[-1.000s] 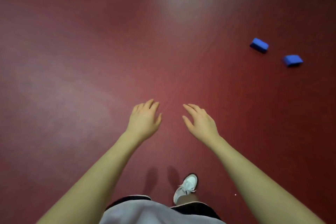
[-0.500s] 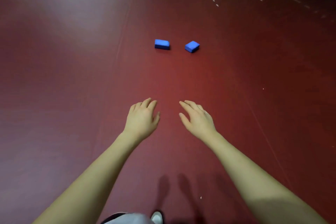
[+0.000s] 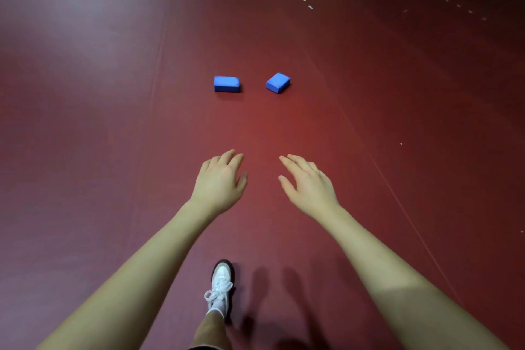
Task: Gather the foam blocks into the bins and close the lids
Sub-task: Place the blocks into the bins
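Fingers (image 3: 227,160) of the left hand (image 3: 218,183) are loosely spread and slightly curled, holding nothing; those of the right hand (image 3: 308,185) are likewise apart and empty, thumb out to the side. Both hands are stretched forward, palms down, above the dark red floor (image 3: 113,150), with a gap between them. Nearest of all, below the arms, a white laced shoe (image 3: 221,287) stands on the floor with its toe pointing ahead. Farther on, well apart from the fingertips, two blue foam blocks lie on the floor: the left block (image 3: 226,84) lies square to the view, the right block (image 3: 277,83) is turned at an angle, with bare floor between them. Beyond, pale marks (image 3: 305,0) dot the floor.
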Motion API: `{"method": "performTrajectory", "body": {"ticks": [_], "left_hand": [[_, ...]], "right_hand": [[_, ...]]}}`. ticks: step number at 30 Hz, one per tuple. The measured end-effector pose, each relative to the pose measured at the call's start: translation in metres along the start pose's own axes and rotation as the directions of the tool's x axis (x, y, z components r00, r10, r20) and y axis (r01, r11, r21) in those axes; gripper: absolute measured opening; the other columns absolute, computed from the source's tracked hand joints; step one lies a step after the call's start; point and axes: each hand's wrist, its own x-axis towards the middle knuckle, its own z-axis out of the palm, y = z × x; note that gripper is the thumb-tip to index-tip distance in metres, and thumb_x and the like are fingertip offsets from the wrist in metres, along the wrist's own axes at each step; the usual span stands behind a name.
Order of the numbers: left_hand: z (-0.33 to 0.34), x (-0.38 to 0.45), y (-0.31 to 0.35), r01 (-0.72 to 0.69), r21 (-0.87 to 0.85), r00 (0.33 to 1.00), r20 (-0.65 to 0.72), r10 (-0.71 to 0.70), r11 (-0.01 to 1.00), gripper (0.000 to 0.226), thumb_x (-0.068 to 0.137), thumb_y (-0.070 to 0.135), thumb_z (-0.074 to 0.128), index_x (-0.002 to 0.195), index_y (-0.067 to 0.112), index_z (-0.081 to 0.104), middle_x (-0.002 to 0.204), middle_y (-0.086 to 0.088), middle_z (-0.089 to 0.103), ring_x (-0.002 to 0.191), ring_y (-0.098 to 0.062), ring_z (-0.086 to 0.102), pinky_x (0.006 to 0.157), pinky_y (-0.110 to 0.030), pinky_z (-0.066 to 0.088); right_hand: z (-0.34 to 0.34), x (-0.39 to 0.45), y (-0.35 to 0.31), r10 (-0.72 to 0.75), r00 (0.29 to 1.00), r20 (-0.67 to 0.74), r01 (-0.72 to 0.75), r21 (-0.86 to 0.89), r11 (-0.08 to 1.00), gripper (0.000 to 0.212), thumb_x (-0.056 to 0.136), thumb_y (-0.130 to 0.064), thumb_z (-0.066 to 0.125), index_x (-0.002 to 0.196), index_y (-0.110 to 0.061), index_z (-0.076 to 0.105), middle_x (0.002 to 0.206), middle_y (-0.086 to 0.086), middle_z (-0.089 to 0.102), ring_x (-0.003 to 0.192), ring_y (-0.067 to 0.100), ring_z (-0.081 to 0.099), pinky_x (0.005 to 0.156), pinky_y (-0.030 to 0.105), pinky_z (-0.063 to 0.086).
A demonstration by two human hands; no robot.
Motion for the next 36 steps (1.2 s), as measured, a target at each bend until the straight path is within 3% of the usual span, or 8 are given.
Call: {"method": "performTrajectory", "body": {"ticks": [10, 22, 30, 36], "left_hand": [[-0.022, 0.218, -0.076, 0.017, -0.043, 0.999, 0.034, -0.016, 0.999, 0.048, 0.098, 0.033, 0.045, 0.143, 0.016, 0.041, 0.15, -0.007, 0.037, 0.129, -0.03, 0.042, 0.106, -0.036, 0.027], [-0.018, 0.457, -0.142, 0.029, -0.006, 0.999, 0.042, -0.029, 1.0, 0.048, 0.098, 0.032, 0.045, 0.143, 0.015, 0.041, 0.149, -0.008, 0.038, 0.132, -0.028, 0.041, 0.106, -0.035, 0.027], [-0.032, 0.628, -0.17, 0.118, 0.007, 0.993, 0.031, -0.118, 0.993, 0.048, 0.098, 0.033, 0.044, 0.142, 0.016, 0.041, 0.15, -0.007, 0.037, 0.129, -0.03, 0.042, 0.105, -0.036, 0.028], [-0.041, 0.737, -0.198, 0.102, -0.019, 0.994, -0.029, -0.103, 0.995, 0.039, 0.092, 0.023, 0.055, 0.125, 0.003, 0.059, 0.132, -0.018, 0.055, 0.108, -0.04, 0.057, 0.093, -0.044, 0.041]], "right_hand": [[-0.01, 0.22, 0.011, 0.088, 0.996, -0.006, -0.088, -0.001, 0.996, 0.051, 0.1, -0.038, 0.042, 0.148, -0.028, 0.033, 0.151, -0.008, 0.035, 0.132, 0.019, 0.039, 0.102, 0.033, 0.035], [0.001, 0.481, 0.045, 0.001, 0.999, 0.047, -0.002, 0.004, 1.0, 0.05, 0.099, -0.038, 0.044, 0.147, -0.027, 0.035, 0.15, -0.007, 0.036, 0.13, 0.019, 0.041, 0.102, 0.035, 0.037], [-0.013, 0.678, 0.078, -0.093, 0.992, 0.09, 0.094, -0.01, 0.996, 0.051, 0.099, -0.038, 0.043, 0.148, -0.025, 0.035, 0.15, -0.007, 0.036, 0.129, 0.02, 0.041, 0.101, 0.034, 0.038], [-0.016, 0.808, 0.085, -0.145, 0.985, 0.093, 0.146, -0.007, 0.989, 0.051, 0.099, -0.036, 0.045, 0.147, -0.024, 0.036, 0.149, -0.006, 0.038, 0.132, 0.02, 0.04, 0.101, 0.034, 0.038]]}}
